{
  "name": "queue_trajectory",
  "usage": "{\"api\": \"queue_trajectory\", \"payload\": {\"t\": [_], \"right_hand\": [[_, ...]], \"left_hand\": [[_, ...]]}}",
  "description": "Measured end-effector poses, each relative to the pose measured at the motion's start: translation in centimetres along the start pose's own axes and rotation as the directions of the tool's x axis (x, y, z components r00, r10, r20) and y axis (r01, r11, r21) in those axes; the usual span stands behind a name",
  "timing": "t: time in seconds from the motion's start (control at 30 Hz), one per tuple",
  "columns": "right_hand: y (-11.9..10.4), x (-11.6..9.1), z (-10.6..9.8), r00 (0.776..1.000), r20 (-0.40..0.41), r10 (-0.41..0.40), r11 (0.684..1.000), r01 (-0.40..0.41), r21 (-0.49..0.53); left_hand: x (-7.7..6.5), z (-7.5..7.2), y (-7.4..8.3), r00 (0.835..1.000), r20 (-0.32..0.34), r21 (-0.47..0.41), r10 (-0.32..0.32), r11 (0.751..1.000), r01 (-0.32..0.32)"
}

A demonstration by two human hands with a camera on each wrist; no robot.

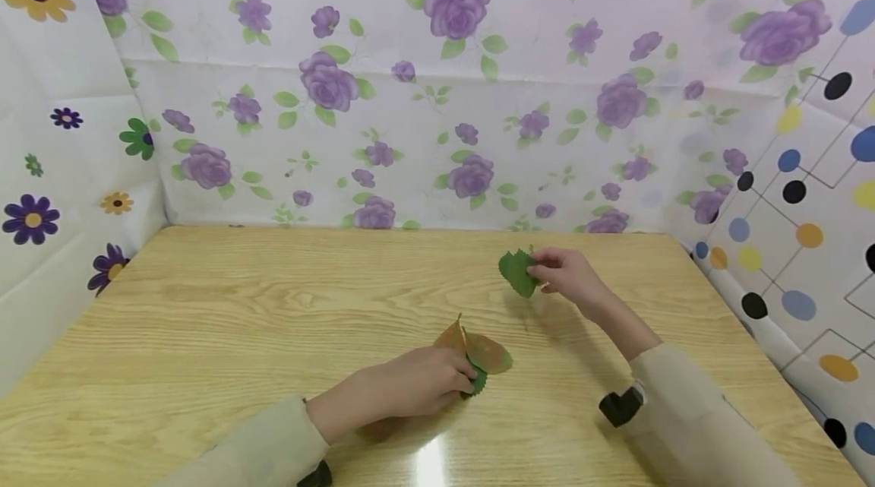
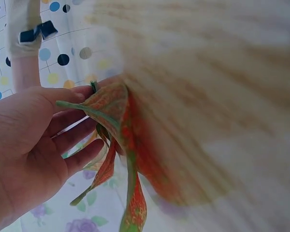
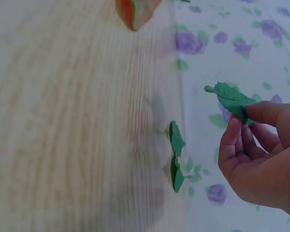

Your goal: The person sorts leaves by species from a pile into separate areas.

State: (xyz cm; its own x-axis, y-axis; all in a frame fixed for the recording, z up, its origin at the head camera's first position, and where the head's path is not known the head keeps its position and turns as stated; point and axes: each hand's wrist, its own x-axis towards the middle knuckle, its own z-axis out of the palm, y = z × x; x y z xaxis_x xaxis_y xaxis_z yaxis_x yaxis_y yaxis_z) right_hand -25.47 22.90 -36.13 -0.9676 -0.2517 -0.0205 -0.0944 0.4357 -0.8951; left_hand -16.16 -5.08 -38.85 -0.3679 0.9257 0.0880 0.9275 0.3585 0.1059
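In the head view my right hand pinches a green serrated leaf between thumb and fingers, above the far right of the table. Another green leaf, curled and folded, lies on the wood below that hand in the right wrist view. Low over the table's middle, my left hand has its thumb and forefinger closed on a green leaf, mostly covered by the fingers. Beside those fingertips lie orange-green leaves, whose red undersides and curling stems show in the left wrist view.
Under the left wrist a reddish-brown leaf is partly covered. The wooden table meets a purple-flowered sheet at the back. Patterned sheets hang on both sides, a dotted one on the right.
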Motion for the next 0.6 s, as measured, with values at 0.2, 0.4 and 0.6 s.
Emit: {"api": "queue_trajectory", "payload": {"t": [0.2,0.4,0.6], "right_hand": [[0.2,2.5,0.1,0.997,-0.050,0.052,0.999,-0.053,-0.009],[0.4,5.1,1.1,0.993,-0.076,0.095,0.995,-0.093,0.036],[0.4,7.0,2.3,0.988,-0.078,0.131,0.991,-0.130,0.016]], "left_hand": [[0.0,-0.3,0.1,1.000,-0.017,-0.017,0.008,1.000,-0.008],[0.2,-0.5,0.2,1.000,-0.006,-0.006,0.000,1.000,-0.001],[0.4,-0.5,0.1,1.000,-0.004,0.013,0.002,1.000,-0.002]]}}
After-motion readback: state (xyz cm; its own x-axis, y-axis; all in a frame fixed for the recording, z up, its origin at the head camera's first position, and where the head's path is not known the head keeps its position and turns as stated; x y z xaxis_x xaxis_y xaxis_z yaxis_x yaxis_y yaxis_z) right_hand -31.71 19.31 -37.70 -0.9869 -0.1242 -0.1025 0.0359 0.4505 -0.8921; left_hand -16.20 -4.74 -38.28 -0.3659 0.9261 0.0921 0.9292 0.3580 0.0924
